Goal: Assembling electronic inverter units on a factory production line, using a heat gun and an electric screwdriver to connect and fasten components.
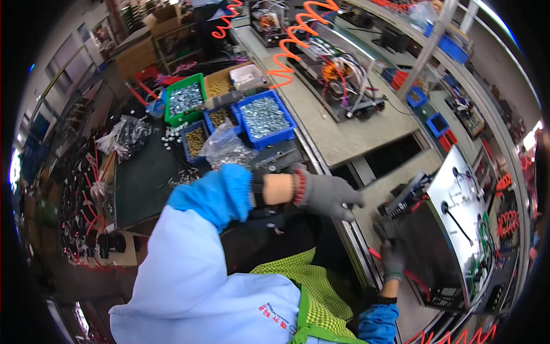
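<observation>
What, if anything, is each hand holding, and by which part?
The right hand seems closed on a red cable or tube, red showing either side; the exact grip is hidden. The left hand, blurred, shows nothing held.

Left hand [331, 196] blurred; what the right hand [393, 261] holds, unclear; lower edge crops the green apron [322, 315]

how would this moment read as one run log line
left hand: over bench edge | right hand: at red cable | metal case: beside right hand
</observation>
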The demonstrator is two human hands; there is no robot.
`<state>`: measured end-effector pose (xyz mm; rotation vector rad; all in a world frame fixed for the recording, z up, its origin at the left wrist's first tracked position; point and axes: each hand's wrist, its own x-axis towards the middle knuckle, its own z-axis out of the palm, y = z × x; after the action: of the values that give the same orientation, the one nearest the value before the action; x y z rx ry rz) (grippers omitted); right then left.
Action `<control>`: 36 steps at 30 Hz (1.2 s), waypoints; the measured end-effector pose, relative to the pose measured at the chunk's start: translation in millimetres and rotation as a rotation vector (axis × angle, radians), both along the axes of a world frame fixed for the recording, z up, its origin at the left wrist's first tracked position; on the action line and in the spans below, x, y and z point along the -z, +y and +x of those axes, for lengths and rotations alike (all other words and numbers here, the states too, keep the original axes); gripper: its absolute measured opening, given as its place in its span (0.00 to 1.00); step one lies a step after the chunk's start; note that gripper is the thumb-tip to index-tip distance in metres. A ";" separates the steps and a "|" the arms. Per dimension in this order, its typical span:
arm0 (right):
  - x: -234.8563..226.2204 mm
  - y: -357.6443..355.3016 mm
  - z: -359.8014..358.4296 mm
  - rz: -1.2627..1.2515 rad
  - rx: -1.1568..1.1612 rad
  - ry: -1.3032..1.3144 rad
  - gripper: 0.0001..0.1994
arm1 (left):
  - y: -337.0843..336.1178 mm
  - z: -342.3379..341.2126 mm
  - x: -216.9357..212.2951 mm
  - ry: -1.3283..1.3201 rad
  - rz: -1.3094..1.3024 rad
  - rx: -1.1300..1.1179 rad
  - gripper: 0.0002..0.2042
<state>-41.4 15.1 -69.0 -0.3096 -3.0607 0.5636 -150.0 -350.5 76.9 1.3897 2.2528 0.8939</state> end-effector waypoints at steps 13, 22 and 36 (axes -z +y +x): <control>-214.5 -181.5 -34.5 -0.243 -0.641 0.324 0.09 | -445.4 -118.1 -66.4 0.277 -0.716 -1.049 0.21; -157.9 -257.7 -93.1 -0.206 -0.878 0.059 0.10 | -452.3 -235.0 -5.5 0.118 -1.120 -0.622 0.23; -112.7 -305.4 -134.4 -0.338 -0.807 -0.070 0.10 | -451.0 -280.8 71.5 0.133 -1.136 -0.438 0.21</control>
<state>-175.7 -290.3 43.7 0.9685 -3.0359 1.0946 -430.8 -801.6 5.4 0.4411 2.4810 -0.4285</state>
